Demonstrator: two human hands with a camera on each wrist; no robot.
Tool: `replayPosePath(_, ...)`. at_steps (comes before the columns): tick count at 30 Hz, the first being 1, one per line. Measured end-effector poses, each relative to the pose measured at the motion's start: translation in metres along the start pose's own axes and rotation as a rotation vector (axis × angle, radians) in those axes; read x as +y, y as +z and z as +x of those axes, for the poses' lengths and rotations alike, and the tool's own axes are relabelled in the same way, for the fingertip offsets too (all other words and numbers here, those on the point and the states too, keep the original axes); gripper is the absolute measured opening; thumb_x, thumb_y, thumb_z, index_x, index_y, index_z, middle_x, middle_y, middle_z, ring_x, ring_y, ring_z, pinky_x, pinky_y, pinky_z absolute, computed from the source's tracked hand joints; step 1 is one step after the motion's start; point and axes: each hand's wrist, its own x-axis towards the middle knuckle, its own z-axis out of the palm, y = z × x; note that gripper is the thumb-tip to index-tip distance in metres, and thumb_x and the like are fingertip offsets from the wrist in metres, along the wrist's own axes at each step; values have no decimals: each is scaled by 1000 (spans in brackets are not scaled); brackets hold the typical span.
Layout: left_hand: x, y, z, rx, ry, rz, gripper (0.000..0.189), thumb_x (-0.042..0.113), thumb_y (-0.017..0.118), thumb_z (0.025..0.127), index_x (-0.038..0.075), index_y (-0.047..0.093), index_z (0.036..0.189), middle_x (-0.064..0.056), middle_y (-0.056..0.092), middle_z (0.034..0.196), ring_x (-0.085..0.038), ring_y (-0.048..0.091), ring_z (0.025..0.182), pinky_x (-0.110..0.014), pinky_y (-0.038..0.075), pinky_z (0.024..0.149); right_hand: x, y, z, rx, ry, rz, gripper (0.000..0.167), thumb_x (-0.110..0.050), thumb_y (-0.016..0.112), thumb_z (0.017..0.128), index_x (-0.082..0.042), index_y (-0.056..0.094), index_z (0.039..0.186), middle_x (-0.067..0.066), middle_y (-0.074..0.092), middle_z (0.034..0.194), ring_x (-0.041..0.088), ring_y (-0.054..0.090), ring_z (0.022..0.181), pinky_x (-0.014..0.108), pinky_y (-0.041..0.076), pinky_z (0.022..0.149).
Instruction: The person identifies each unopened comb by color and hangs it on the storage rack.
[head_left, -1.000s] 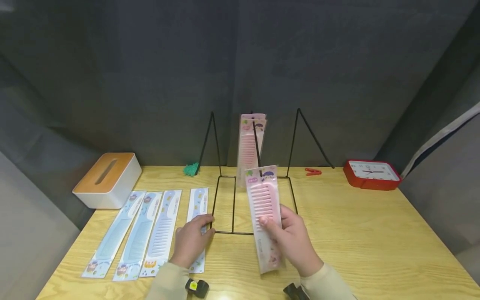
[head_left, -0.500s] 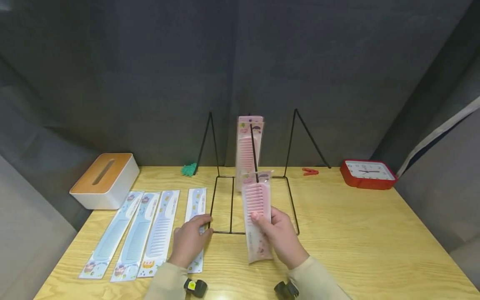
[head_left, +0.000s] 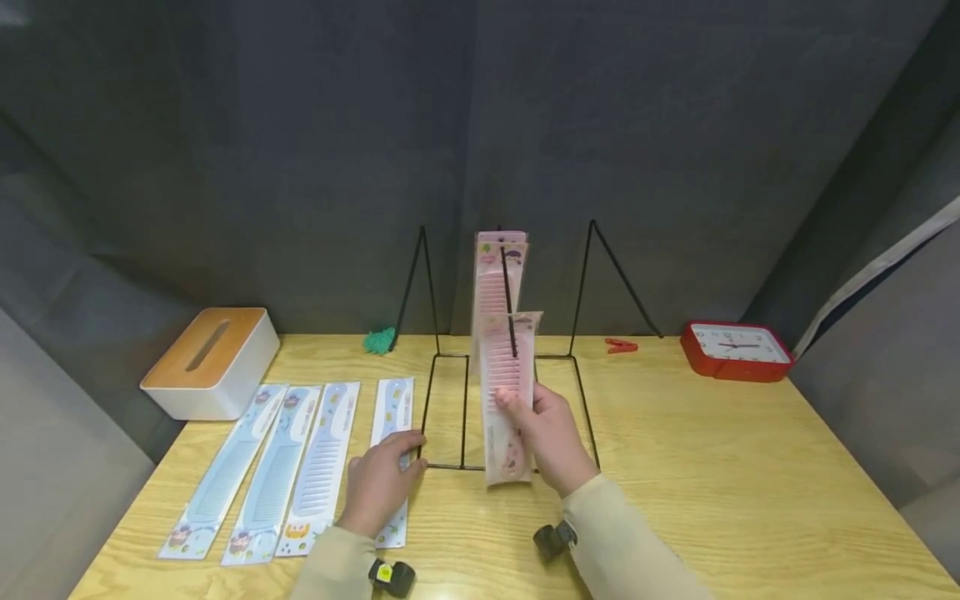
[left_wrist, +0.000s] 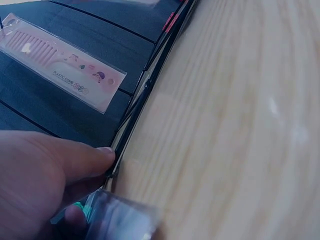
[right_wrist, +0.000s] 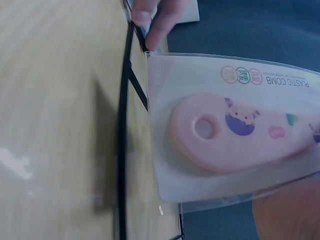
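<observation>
My right hand (head_left: 555,437) pinches a packaged pink plastic comb (head_left: 508,454), thumb on its front, and holds it upright at the middle of a black wire rack (head_left: 448,467). The rack's middle prong crosses in front of the pack's top, its tip lying over the teeth. Behind it, further pink comb packs (head_left: 491,292) hang on the same prong. In the right wrist view the handle end of the held comb (right_wrist: 215,132) shows its round hole. My left hand (head_left: 378,483) holds the rack's front left corner between thumb and fingers, over a blue comb pack (head_left: 392,408).
Several blue comb packs (head_left: 318,475) lie at the left. Behind them stands a white tissue box (head_left: 251,367) with a wooden lid. A green tuft (head_left: 378,341), a red clip (head_left: 621,345) and a red clock (head_left: 735,343) lie along the table's back.
My right hand has moved the pink comb left, then up and back along the middle prong, so more of the prong shows in front of it. The left hand stays at the rack corner.
</observation>
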Motion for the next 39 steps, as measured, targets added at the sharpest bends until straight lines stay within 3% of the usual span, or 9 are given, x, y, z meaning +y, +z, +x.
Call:
replayPosePath(17,-1,1,0,12,-1,-8,35,27,76,89,21,71,123,4,64,135,-24,64,118,-48,40,85,-14,-4,48,34,19,-53,57,-58,68,89,-10,67,119,15,71,107,29,71,91,43,59,76)
replayPosePath(28,0,0,1,20,12,8,34,26,76,89,20,71,122,3,65,134,-25,65,115,-47,41,83,-31,-5,81,42,110,13,51,-49,68,93,-7,64,121,16,68,114,28,70,97,41,58,81)
replayPosePath(33,0,0,1,11,-1,11,35,27,76,89,20,71,122,3,65,134,-24,65,116,-48,41,85,-36,-5,94,57,169,-13,45,-47,66,95,-8,64,118,14,68,114,25,69,98,38,58,82)
replayPosePath(39,-3,3,0,22,3,6,35,28,76,88,21,71,122,3,65,134,-24,65,117,-48,41,85,-35,-7,100,114,160,-57,48,-48,68,94,-5,64,114,13,67,112,23,64,97,36,54,83)
